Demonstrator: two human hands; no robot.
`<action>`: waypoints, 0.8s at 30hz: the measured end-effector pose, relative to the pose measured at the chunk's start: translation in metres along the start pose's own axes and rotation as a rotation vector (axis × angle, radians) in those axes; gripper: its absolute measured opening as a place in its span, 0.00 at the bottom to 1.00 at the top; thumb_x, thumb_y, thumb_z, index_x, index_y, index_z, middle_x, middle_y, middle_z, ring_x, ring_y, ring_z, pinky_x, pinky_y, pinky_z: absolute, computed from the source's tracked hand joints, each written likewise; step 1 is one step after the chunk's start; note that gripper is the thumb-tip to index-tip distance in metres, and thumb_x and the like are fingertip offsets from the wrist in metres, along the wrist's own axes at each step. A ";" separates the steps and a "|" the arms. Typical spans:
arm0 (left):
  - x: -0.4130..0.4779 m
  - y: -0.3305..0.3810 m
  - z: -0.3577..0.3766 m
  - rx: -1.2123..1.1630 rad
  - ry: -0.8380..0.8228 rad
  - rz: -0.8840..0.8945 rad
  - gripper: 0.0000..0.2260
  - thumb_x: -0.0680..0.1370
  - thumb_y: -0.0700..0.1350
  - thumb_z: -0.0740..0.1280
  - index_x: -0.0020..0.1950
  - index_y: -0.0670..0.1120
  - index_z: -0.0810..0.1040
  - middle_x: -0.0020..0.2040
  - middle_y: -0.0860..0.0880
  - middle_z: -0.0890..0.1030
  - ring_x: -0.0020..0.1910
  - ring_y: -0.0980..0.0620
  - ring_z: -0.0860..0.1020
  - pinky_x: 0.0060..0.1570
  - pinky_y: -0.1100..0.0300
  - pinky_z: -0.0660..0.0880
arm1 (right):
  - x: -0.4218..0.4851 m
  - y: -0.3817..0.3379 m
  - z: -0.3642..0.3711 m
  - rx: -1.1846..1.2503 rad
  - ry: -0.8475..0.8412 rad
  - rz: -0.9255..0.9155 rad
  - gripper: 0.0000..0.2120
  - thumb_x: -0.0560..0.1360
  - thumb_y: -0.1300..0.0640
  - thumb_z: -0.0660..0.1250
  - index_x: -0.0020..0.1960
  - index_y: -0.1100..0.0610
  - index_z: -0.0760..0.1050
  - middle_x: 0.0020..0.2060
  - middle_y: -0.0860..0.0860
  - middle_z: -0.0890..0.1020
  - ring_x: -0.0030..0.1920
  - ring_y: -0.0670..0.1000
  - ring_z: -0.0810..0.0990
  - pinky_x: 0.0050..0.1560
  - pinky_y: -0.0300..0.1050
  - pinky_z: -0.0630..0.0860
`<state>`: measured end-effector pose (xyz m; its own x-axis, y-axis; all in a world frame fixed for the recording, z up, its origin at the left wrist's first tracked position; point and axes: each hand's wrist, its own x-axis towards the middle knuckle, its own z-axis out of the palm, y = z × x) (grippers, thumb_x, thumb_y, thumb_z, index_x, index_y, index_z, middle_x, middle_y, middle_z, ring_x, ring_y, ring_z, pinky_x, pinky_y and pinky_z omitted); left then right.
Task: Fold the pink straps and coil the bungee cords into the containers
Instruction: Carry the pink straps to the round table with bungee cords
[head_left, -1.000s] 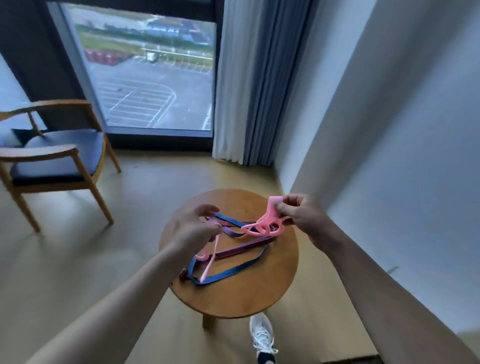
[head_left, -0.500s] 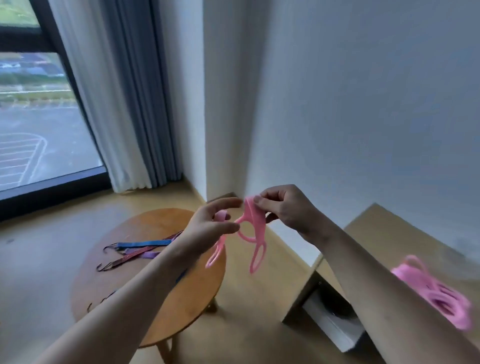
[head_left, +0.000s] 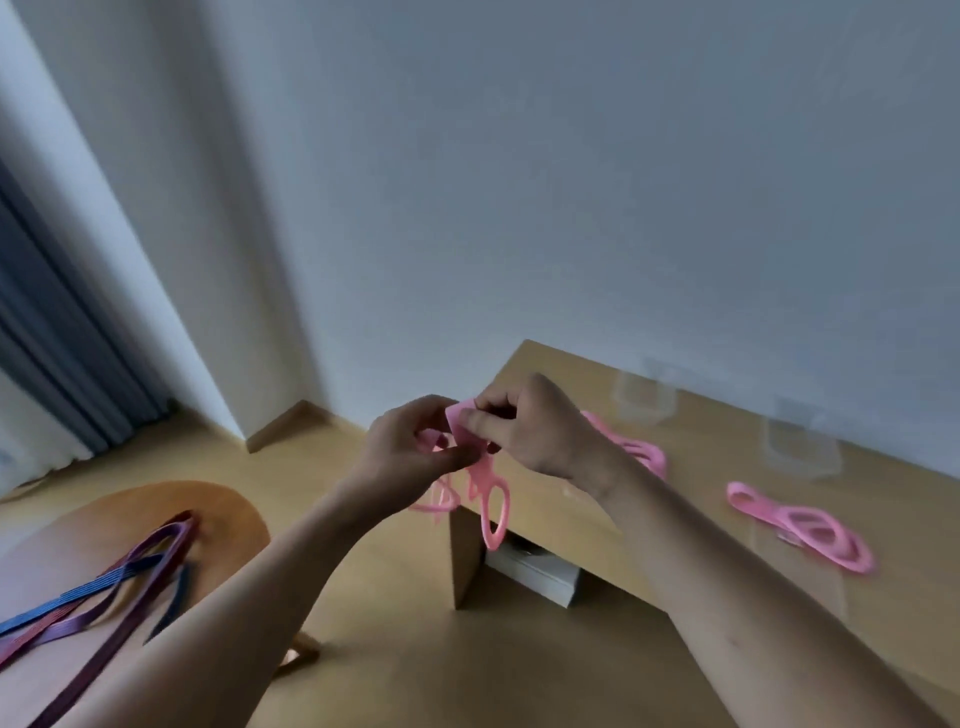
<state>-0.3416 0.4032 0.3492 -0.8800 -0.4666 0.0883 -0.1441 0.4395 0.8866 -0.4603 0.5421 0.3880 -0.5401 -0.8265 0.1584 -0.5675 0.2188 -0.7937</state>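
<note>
Both hands hold one pink strap (head_left: 491, 499) in the air over the left end of a wooden bench (head_left: 691, 483). My left hand (head_left: 410, 452) pinches its upper part and my right hand (head_left: 530, 431) pinches the folded top end; loops dangle below. Another pink strap (head_left: 802, 527) lies on the bench at right, and a third pink strap (head_left: 641, 449) shows behind my right wrist. Two clear containers (head_left: 644, 397) (head_left: 800, 441) stand near the wall. Blue, purple and maroon bungee cords (head_left: 104, 592) lie on the round table (head_left: 218, 514) at lower left.
A white box (head_left: 535, 571) sits under the bench. A white wall runs behind the bench, with grey-blue curtains (head_left: 57, 332) at far left. Wooden floor (head_left: 322, 457) lies between the round table and the bench.
The view has swung right from the round table to the bench. Both hands carried the pink strap along and came closer together, gathering it near its top.
</note>
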 end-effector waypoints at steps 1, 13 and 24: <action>0.006 0.003 0.019 0.009 -0.010 -0.003 0.08 0.72 0.43 0.80 0.48 0.51 0.84 0.38 0.58 0.85 0.39 0.58 0.80 0.44 0.54 0.78 | -0.008 0.014 -0.011 -0.014 0.018 0.024 0.17 0.77 0.47 0.70 0.42 0.61 0.84 0.34 0.52 0.85 0.39 0.56 0.84 0.44 0.58 0.81; 0.050 0.050 0.222 -0.182 -0.192 -0.155 0.02 0.78 0.38 0.74 0.49 0.41 0.85 0.38 0.44 0.84 0.35 0.57 0.79 0.35 0.66 0.75 | -0.136 0.223 -0.101 0.291 -0.122 0.435 0.27 0.62 0.34 0.78 0.55 0.46 0.79 0.50 0.43 0.84 0.55 0.46 0.81 0.61 0.46 0.77; 0.070 0.065 0.340 -0.136 -0.252 -0.299 0.09 0.76 0.47 0.77 0.48 0.43 0.84 0.38 0.46 0.81 0.37 0.49 0.76 0.44 0.52 0.73 | -0.236 0.294 -0.140 0.651 0.449 0.746 0.04 0.72 0.64 0.72 0.45 0.58 0.78 0.37 0.52 0.82 0.39 0.53 0.82 0.47 0.43 0.77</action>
<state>-0.5661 0.6602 0.2591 -0.8942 -0.3482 -0.2814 -0.3640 0.1996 0.9098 -0.5870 0.8739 0.1997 -0.8652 -0.3055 -0.3975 0.3645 0.1610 -0.9172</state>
